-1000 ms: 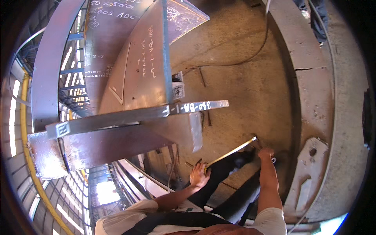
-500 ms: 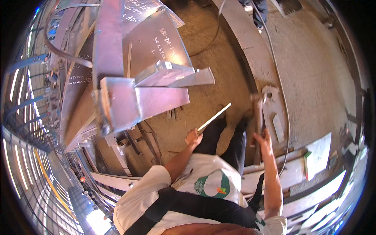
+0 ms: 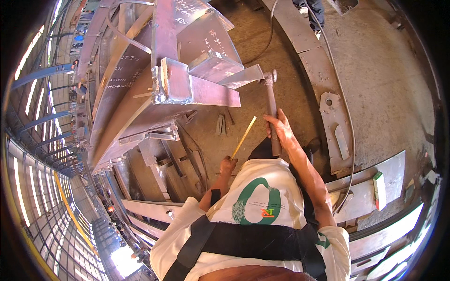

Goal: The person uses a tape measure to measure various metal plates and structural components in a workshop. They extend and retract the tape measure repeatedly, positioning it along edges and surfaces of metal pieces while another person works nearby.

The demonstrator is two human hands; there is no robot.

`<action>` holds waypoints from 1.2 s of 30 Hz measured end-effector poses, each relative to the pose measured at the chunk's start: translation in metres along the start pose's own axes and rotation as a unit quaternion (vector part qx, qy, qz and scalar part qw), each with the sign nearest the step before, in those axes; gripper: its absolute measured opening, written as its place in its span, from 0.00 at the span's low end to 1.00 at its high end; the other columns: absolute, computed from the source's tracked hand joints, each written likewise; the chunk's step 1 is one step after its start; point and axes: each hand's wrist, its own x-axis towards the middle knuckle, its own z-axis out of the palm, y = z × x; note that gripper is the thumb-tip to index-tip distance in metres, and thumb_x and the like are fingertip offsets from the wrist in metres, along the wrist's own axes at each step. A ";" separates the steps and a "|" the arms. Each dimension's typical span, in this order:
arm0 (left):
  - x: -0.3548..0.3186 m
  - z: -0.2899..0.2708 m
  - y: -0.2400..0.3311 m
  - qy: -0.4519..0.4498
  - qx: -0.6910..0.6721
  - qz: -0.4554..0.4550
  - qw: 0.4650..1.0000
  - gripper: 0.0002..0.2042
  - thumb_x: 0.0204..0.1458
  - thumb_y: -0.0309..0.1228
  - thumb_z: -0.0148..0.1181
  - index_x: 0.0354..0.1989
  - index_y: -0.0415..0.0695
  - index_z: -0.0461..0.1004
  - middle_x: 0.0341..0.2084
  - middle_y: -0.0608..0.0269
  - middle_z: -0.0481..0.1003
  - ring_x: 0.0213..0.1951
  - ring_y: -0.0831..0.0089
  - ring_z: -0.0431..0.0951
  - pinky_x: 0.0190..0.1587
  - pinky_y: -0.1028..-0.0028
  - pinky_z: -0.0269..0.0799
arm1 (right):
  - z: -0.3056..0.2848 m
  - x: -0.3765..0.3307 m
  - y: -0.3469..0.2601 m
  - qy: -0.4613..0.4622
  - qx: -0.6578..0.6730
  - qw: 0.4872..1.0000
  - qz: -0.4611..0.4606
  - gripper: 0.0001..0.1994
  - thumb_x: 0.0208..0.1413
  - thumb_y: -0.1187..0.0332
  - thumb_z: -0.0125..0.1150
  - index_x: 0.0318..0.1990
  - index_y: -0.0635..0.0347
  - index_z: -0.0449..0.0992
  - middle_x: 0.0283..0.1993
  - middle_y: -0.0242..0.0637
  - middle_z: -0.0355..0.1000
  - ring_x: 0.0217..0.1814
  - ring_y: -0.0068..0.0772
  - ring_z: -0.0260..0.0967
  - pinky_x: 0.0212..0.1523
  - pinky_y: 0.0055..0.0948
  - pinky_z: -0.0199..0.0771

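My right hand (image 3: 281, 125) is wrapped round the brown handle of a hammer (image 3: 270, 100). The hammer stands nearly upright in the picture, its head close to the tip of a steel plate on the welded frame (image 3: 213, 91). Lower and to the left, my left hand (image 3: 228, 165) is closed on a tape measure (image 3: 244, 136). A straight length of its yellow blade sticks out toward the hammer; the fingers hide the rest. The welded frame is of purplish-brown plates, with a thick weld along its left corner. Neither hand touches it.
A long steel beam (image 3: 309, 70) runs along the right, with a cable (image 3: 344, 107) beside it. A person's legs (image 3: 313, 13) show at the top. Steel offcuts (image 3: 221, 124) lie on the floor under the frame. A green-and-white block (image 3: 379, 191) rests on a plate at the right.
My right hand has carried the hammer left and up, close to the welded frame. My left hand keeps hold of the tape measure. The view has shifted, so the frame appears farther right.
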 end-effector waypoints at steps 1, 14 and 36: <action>-0.001 0.010 -0.011 -0.004 0.012 -0.005 1.000 0.31 0.47 0.47 0.64 0.58 0.43 0.72 0.51 0.47 0.76 0.53 0.55 0.77 0.54 0.60 0.72 | -0.005 -0.003 0.003 -0.008 0.001 1.000 0.005 0.24 0.52 0.62 0.65 0.51 0.64 0.64 0.24 0.30 0.65 0.19 0.24 0.63 0.17 0.25 0.65; -0.041 0.071 -0.005 -0.016 0.036 0.058 0.998 0.34 0.42 0.48 0.66 0.55 0.36 0.72 0.45 0.37 0.77 0.50 0.50 0.78 0.52 0.62 0.74 | -0.324 -0.187 -0.087 0.393 0.090 0.869 -0.287 0.13 0.56 0.62 0.56 0.38 0.64 0.77 0.29 0.37 0.72 0.28 0.29 0.70 0.31 0.25 0.72; -0.039 0.069 -0.066 -0.044 0.099 0.025 0.994 0.30 0.46 0.49 0.63 0.55 0.44 0.72 0.47 0.44 0.77 0.53 0.50 0.77 0.53 0.57 0.73 | -0.171 -0.139 -0.027 -0.063 0.326 0.932 0.144 0.08 0.55 0.74 0.54 0.28 0.52 0.62 0.20 0.24 0.54 0.13 0.15 0.47 0.10 0.18 0.50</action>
